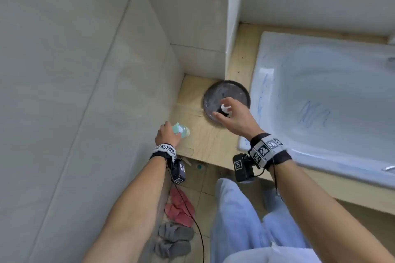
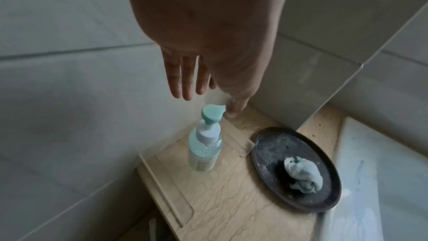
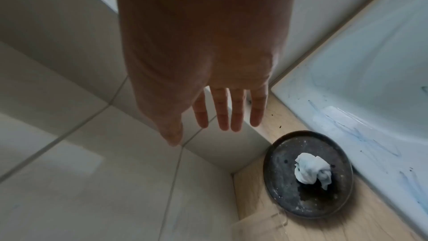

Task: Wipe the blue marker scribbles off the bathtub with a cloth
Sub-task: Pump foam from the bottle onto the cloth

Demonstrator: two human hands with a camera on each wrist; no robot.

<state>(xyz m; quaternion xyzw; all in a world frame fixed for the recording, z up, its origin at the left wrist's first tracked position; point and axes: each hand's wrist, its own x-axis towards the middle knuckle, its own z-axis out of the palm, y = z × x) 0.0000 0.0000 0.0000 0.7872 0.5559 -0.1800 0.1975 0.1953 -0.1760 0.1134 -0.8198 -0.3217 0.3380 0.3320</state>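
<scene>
A person's two bare hands are seen above a pale wooden ledge in a tiled bathroom corner. The left hand is held over a pump bottle of clear liquid with a mint-green pump head; in the left wrist view the fingers are straight and slightly apart, and the thumb tip lies just beside the pump head, though contact cannot be told. Nothing is gripped by it. The bottle stands upright on the ledge, at about 9 o'clock from a round dark dish.

The right hand is spread above that dish, fingers straight and parted, holding nothing. A crumpled white cloth lies in the dish, toward its 5 o'clock side in the right wrist view; in the head view it is largely covered by the hand, with only a small white part showing.

The white bathtub lies at 3 o'clock from the dish, its rim just beside the dish's edge. Blue scribbles are seen on the tub's inner wall, and more blue streaks run along the rim nearest the dish.

Both wrists are fitted with black bands carrying black-and-white patterned tags and small cameras. At 6 o'clock in the head view, light blue trousers are seen, with red slippers and grey slippers on the tiled floor beside them.
</scene>
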